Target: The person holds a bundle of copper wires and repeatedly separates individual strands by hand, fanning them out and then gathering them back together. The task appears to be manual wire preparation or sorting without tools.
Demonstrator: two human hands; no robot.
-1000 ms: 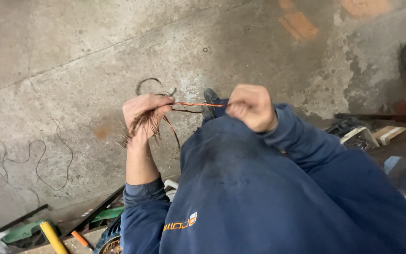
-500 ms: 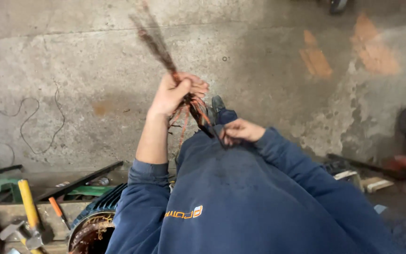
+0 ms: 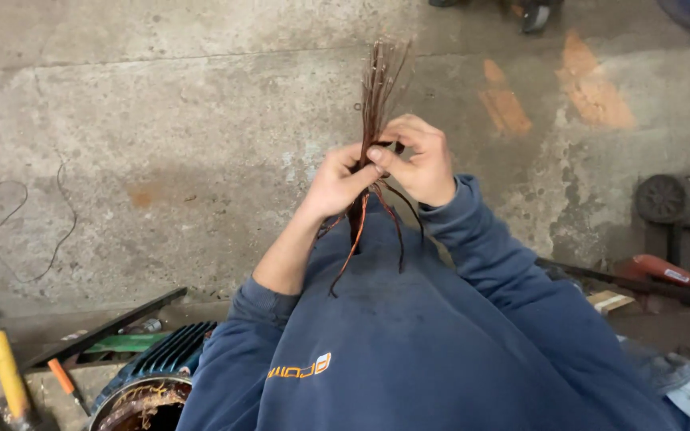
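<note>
Both hands grip a bundle of copper wires (image 3: 374, 96) upright: left hand (image 3: 341, 179) clasps below, right hand (image 3: 417, 160) apparently pinches strands just beside it.

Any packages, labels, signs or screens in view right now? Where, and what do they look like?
Logo patch: on the blue sweatshirt's left chest, small, orange and white.
Label: on the red tool lying at right on the floor, small pale strip.
No packages, signs or screens show.
</note>
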